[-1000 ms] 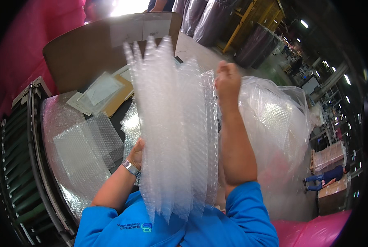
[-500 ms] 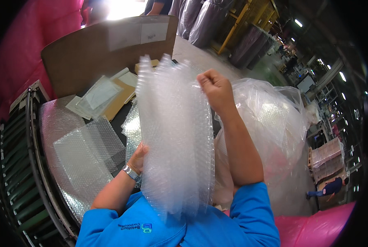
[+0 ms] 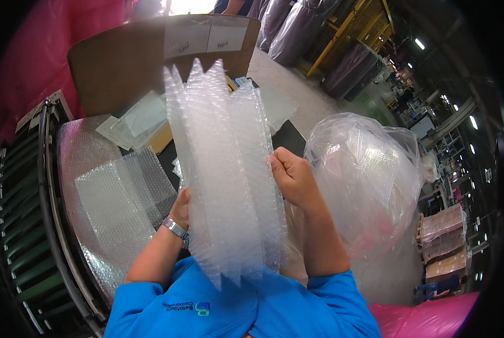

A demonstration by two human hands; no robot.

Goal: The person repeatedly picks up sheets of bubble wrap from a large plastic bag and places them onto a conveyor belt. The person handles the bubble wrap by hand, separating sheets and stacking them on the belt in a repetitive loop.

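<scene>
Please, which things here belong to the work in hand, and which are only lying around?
In hand:
- bubble-wrap sheets, between left hand and right hand

Apparently lying around:
- flat bubble wrap at left
- bulging clear bag at right

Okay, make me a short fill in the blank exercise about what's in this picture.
1. The right hand grips the bubble wrap by its ____ edge.
2. The silver wristband is on the ____ arm.
3. The shirt is ____.
4. The big bag is made of clear ____.

Missing words: right; left; blue; plastic.
</scene>
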